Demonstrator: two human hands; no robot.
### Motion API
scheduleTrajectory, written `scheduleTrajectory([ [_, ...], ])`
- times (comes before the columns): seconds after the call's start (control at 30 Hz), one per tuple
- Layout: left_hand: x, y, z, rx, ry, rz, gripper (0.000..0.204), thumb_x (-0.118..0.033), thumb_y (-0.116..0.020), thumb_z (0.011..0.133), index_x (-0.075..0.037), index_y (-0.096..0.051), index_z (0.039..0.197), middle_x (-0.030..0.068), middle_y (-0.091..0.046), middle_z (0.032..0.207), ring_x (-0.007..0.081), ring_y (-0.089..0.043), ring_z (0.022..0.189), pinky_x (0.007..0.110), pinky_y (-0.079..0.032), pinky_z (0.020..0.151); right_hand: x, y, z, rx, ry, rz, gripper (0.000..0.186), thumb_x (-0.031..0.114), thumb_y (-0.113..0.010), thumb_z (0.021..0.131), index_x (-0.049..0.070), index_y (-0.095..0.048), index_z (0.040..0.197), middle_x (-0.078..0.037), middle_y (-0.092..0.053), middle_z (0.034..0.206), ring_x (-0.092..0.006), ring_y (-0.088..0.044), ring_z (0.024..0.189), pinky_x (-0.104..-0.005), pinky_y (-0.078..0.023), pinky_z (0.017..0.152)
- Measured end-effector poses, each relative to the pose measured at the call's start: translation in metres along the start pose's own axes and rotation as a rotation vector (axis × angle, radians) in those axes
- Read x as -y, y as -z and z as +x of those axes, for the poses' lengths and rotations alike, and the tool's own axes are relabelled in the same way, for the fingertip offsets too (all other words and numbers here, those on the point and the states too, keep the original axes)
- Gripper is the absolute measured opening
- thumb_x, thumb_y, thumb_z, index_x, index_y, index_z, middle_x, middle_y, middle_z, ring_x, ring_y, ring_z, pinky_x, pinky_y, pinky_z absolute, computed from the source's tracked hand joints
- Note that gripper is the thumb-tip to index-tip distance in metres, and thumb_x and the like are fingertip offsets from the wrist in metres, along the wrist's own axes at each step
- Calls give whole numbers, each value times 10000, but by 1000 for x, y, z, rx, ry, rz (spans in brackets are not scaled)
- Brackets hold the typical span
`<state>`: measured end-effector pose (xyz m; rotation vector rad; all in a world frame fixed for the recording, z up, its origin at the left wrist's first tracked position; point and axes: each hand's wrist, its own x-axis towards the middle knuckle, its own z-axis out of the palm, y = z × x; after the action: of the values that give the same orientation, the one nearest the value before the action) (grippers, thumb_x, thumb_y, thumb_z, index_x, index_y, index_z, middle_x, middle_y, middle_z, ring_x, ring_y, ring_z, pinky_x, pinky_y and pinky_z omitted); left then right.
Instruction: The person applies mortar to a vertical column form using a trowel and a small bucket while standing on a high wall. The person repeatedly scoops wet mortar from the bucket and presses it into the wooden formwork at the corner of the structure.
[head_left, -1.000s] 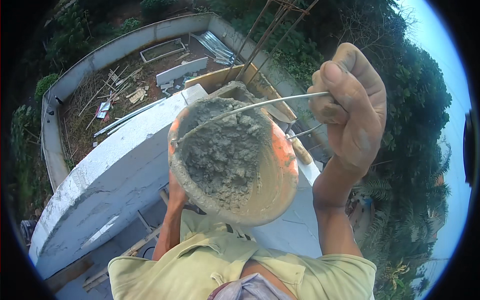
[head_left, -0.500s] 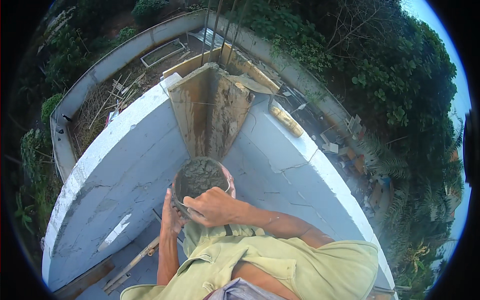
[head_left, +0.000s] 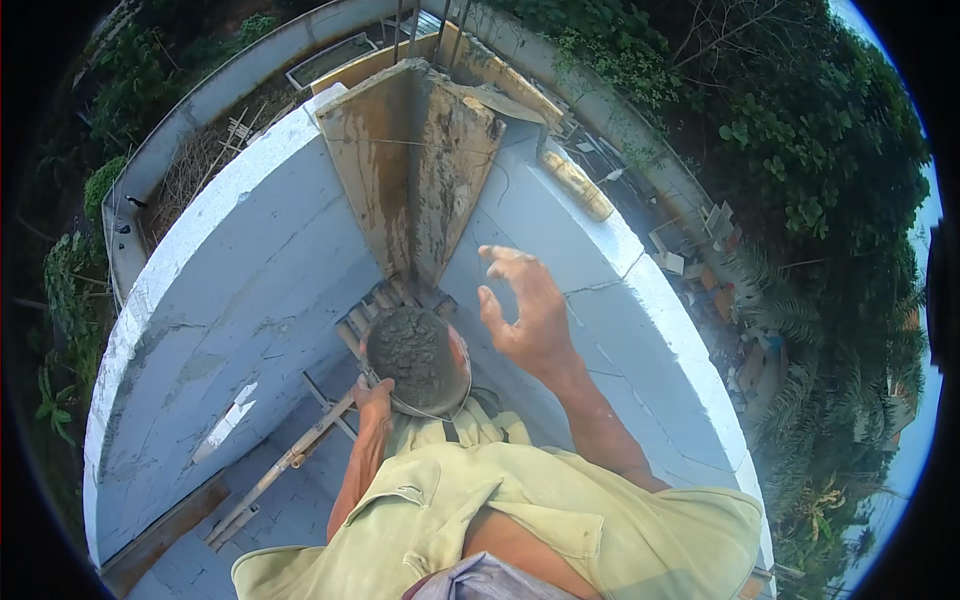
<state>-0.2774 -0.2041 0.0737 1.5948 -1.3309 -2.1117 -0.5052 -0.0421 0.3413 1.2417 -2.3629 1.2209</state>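
Observation:
In front of my body a round bucket (head_left: 459,352) is filled with wet grey mortar (head_left: 410,350). My left hand (head_left: 374,394) grips its near left rim, thumb on the edge. To the right of the bucket my right hand (head_left: 530,308) is raised in the air, thumb and fingers apart, holding nothing. Beyond it, a trowel with a thick wooden handle (head_left: 577,186) rests on top of the right wall. Its grey blade (head_left: 505,104) reaches toward wooden form boards (head_left: 375,165) standing in the corner.
Pale block walls (head_left: 250,240) rise left and right and meet at the corner. Steel bars (head_left: 415,30) stick up behind the boards. Below the bucket are wooden slats (head_left: 356,322), with a bamboo pole (head_left: 290,460) at lower left. A perimeter wall (head_left: 215,88) and trees lie outside.
My right hand has left the bucket and moved up and right, its fingers opening. My left hand now holds the rim. The bucket has shifted slightly right, and the view has tilted down.

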Motion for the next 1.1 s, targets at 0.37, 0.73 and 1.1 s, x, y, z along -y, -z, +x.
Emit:
scheduleTrajectory([
  [0.37,14,1,-16,-52,-90,37,366,79,-628,799,14,-646,1159,46,-695,1006,160,-626,861,307,-507,829,-78,62,91,158,-249,-661,435,262,-722,953,77,-616,1332,-130,-641,1161,-323,-636,1123,-477,-507,952],
  [0.73,19,1,-30,-6,-92,66,352,61,-668,786,35,-638,1136,55,-691,979,166,-631,872,317,-509,837,38,95,14,344,-264,-458,436,103,-695,791,73,-634,1221,-135,-652,1045,-349,-694,914,-440,-558,790],
  [1.1,-3,-21,-50,104,-159,68,364,71,-643,760,52,-630,1123,51,-669,986,160,-613,864,302,-491,833,-73,-107,-151,637,-789,-50,421,238,-620,924,19,-593,1283,-302,-672,1215,-502,-657,1069,-563,-526,919],
])
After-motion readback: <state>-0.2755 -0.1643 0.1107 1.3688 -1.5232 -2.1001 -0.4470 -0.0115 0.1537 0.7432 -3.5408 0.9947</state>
